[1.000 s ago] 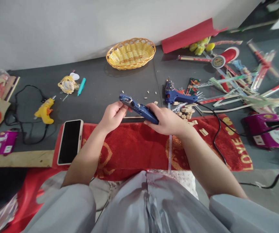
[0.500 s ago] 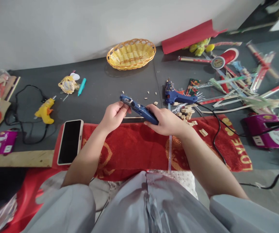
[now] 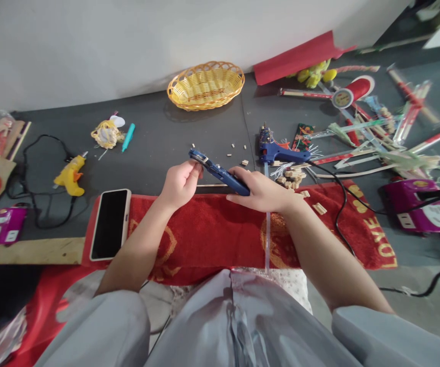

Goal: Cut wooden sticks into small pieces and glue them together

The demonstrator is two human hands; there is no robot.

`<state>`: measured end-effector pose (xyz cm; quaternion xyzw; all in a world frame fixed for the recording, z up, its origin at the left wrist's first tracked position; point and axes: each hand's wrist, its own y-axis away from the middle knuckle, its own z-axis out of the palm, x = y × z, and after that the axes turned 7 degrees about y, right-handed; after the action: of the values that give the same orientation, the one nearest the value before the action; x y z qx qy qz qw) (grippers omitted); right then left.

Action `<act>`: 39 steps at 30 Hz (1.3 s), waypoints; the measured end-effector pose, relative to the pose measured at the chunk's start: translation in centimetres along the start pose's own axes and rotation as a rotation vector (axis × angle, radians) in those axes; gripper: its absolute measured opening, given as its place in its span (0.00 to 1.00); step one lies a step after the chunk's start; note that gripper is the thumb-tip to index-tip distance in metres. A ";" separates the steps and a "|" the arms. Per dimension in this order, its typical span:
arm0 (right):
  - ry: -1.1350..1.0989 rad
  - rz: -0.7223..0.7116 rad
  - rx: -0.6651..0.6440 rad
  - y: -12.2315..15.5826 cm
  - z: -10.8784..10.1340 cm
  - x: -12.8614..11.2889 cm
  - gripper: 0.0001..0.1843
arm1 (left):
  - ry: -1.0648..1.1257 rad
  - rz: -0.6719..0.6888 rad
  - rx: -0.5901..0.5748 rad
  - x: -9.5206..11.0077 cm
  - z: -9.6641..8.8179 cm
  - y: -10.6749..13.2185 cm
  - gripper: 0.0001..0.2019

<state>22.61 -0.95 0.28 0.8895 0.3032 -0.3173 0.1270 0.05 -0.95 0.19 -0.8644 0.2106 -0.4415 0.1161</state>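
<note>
My right hand [image 3: 256, 188] is wrapped round the handles of a blue pair of hand cutters [image 3: 223, 174], held at a slant above the red towel's far edge. The jaw end points up and left, towards my left hand [image 3: 181, 182]. There my left thumb and forefinger are pinched together right at the jaws; what sits between them is too small and hidden to make out. Just beyond the cutters, several tiny pale cut pieces [image 3: 229, 155] lie on the grey table. A small heap of short wooden pieces [image 3: 293, 178] is to the right of my right hand.
A blue glue gun [image 3: 283, 153] with its cord stands right of my hands, near wrapped sticks and a red ribbon spool [image 3: 353, 93]. At the back is a yellow wicker basket [image 3: 206, 87]. Leftward are a phone [image 3: 110, 224], a teal marker [image 3: 128, 137] and a yellow glue gun [image 3: 71, 175].
The blue cutters' handles look squeezed closer together in my right hand. My left fingers stay at the jaws. Things on the table have not moved.
</note>
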 end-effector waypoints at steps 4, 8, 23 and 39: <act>0.029 0.012 0.036 0.0 0.2 -0.3 0.24 | 0.019 0.008 0.012 -0.1 0.0 0.0 0.19; 0.070 0.019 0.101 0.1 0.7 -0.6 0.27 | 0.047 -0.003 0.061 0.1 0.0 -0.1 0.19; -0.007 -0.104 0.089 0.2 0.4 0.0 0.31 | 0.838 -0.435 -0.133 -0.2 -0.2 0.2 0.22; 0.105 -0.240 0.293 -0.1 1.7 1.0 0.34 | 1.257 -0.584 -0.177 1.8 0.4 0.0 0.21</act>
<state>22.29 -1.11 -1.71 0.8712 0.3640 -0.3241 -0.0586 1.35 -1.80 1.25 -0.4724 0.0320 -0.8524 -0.2221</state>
